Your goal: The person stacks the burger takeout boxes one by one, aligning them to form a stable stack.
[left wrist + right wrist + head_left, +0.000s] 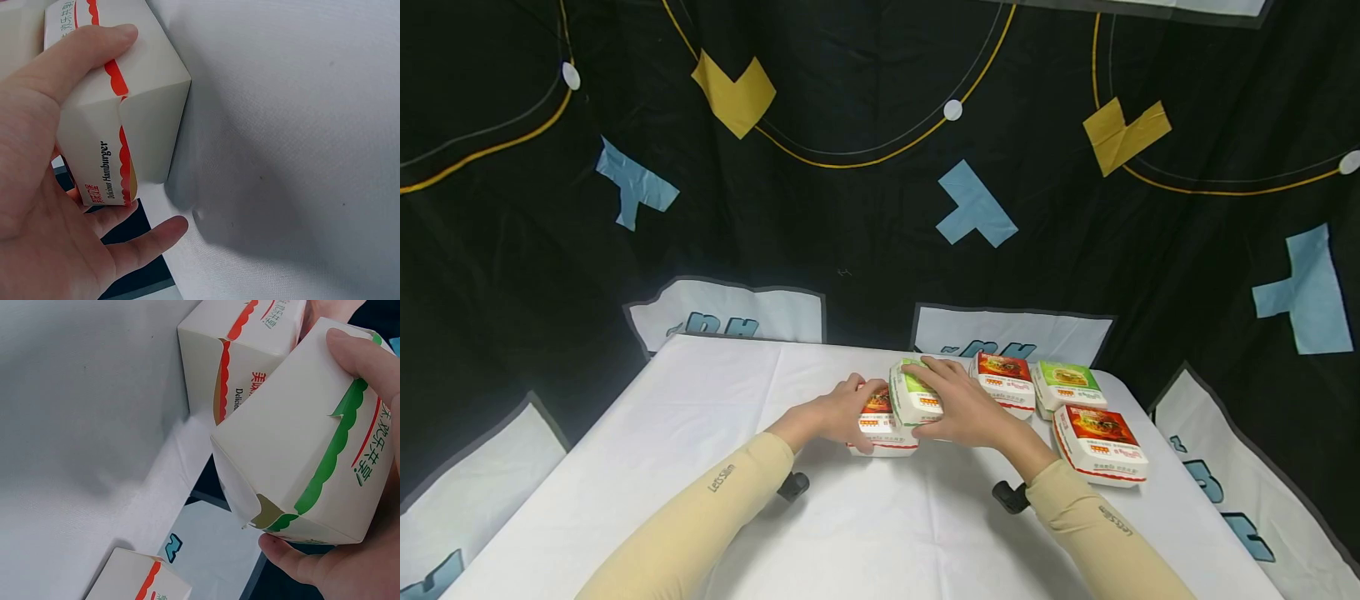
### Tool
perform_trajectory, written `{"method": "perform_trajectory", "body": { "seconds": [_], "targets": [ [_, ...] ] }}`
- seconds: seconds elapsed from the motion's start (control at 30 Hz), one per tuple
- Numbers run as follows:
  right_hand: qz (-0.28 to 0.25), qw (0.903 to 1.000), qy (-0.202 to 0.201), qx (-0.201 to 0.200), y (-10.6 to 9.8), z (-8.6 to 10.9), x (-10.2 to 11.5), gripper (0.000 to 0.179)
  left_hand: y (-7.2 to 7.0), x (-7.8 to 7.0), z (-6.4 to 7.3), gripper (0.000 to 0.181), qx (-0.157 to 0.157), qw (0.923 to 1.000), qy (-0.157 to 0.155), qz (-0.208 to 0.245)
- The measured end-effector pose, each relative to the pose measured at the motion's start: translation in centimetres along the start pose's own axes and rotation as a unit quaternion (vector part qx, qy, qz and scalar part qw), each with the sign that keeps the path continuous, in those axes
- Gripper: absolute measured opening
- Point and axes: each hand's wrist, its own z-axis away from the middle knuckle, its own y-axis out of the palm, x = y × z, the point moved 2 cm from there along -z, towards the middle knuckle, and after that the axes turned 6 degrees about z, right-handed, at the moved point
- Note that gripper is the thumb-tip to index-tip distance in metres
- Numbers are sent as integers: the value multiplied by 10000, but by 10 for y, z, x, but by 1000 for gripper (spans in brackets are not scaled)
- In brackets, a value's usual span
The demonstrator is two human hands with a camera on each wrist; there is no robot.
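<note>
A white hamburger box with a red edge (880, 442) rests on the table in front of me. My left hand (837, 414) grips it from the left, thumb across the near side of the box (153, 119) and fingers behind. Tilted against the upper right of that box is a green-trimmed hamburger box (916, 404). My right hand (962, 407) holds this one between thumb and fingers. A flap at one corner of the green-trimmed box (281, 431) stands slightly loose in the right wrist view. My right fingers are partly hidden behind it.
To the right stand another red box (1011, 390), another green box (1070, 393) and, nearer me, a third red box (1099, 454). They sit on a white-covered table (850, 542), whose far edge meets a black curtain (850, 242).
</note>
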Motion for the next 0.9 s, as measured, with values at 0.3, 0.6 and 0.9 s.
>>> {"method": "perform_trajectory", "body": {
  "seconds": [0.3, 0.6, 0.9],
  "targets": [
    [12, 10000, 7, -12, -2, -2, 4, 92, -1, -2, 1, 102, 29, 10000, -3, -39],
    [178, 9998, -35, -8, -3, -6, 8, 90, -1, -2, 2, 102, 46, 10000, -12, 5],
    [337, 9994, -4, 99, -5, -10, 13, 90, 0, 0, 4, 106, -24, 9999, 25, 121]
  ]
}}
